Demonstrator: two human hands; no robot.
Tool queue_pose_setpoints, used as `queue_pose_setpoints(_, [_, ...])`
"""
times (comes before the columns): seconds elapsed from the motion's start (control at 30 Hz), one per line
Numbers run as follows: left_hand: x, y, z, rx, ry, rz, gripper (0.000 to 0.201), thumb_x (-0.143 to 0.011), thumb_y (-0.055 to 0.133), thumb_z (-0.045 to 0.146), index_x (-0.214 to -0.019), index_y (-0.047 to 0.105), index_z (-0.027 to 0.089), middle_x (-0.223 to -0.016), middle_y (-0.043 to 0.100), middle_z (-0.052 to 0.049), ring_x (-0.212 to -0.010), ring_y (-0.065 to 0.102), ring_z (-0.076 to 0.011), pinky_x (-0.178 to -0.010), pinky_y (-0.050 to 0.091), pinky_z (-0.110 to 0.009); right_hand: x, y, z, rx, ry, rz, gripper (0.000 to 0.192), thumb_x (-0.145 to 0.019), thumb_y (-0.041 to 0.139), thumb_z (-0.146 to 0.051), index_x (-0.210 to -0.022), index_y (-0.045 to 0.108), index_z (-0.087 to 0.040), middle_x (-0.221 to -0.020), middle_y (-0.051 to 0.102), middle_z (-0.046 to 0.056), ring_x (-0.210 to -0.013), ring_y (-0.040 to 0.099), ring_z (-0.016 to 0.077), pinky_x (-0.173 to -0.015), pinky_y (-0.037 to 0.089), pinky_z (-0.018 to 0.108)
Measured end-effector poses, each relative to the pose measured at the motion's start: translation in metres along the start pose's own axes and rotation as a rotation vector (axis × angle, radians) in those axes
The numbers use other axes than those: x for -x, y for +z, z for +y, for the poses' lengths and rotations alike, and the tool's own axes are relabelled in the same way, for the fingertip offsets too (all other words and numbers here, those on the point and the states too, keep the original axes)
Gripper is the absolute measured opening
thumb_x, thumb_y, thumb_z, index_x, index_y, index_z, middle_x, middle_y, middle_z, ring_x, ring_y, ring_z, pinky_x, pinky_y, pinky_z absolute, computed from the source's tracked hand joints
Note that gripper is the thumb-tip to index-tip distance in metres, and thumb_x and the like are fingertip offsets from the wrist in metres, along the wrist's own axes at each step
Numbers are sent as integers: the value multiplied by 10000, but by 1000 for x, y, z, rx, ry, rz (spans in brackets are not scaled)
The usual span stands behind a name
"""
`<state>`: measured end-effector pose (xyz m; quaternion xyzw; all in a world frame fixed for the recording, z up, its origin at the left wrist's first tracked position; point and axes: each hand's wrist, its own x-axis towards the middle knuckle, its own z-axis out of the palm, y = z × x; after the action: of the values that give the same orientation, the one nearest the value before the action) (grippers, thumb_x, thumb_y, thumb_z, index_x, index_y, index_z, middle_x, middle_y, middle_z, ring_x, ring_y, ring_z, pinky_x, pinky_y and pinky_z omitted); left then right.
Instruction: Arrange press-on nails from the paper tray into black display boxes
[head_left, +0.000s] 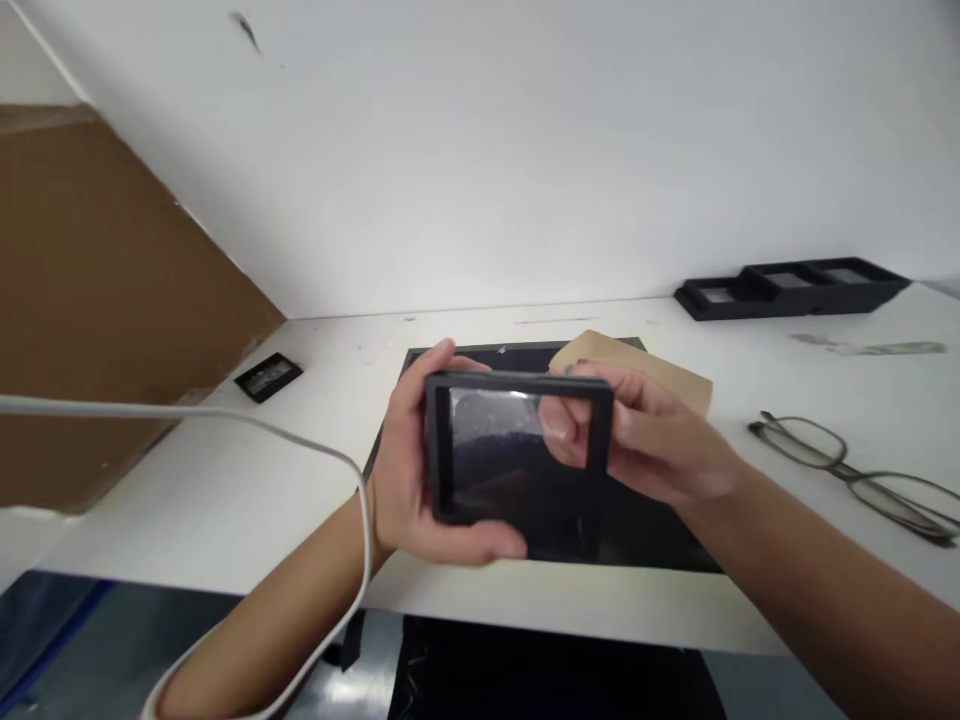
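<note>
A black rectangular frame with a clear, shiny pane [495,460] is held up above the table. My left hand [409,470] grips its left side, the thumb along the lower edge and the fingers behind the top corner. My right hand [652,430] is behind the frame's right side, and its curled fingertips show through the pane. Whether those fingers pinch something small or the frame itself is hidden. Below and behind the frame lies a dark flat mat [652,520], with a tan piece of card or paper [637,362] on its far part.
A white cable [315,452] loops in from the left past my left forearm. On the white table [315,500] are a small black rectangular piece [268,377], eyeglasses [847,470] and a black compartment tray [795,290]. Brown cardboard [112,300] stands at the left; a white wall [480,160] rises behind.
</note>
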<state>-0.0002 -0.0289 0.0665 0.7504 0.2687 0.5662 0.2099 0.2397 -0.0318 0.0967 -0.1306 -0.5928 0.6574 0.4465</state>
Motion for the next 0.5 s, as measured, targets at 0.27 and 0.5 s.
queue_pose_setpoints(0.27, [-10, 14, 11, 145, -431, -246, 208, -809, 812, 208, -898, 625, 221, -670, 623, 30, -608, 624, -121, -560, 523, -234, 11, -22, 34, -17, 119, 73, 346, -886, 682, -577, -874, 708, -232, -939, 688, 47, -873, 640, 207, -855, 534, 382])
queue_pose_setpoints(0.5, [21, 29, -18, 71, -290, 245, 389, -888, 716, 162, -656, 406, 196, -701, 610, 34, -745, 657, -133, -734, 569, -291, 9, -20, 78, 22, 121, 185, 626, -954, 485, -704, -1434, 532, -305, -1505, 536, 81, -1425, 441, 264, -1167, 351, 474])
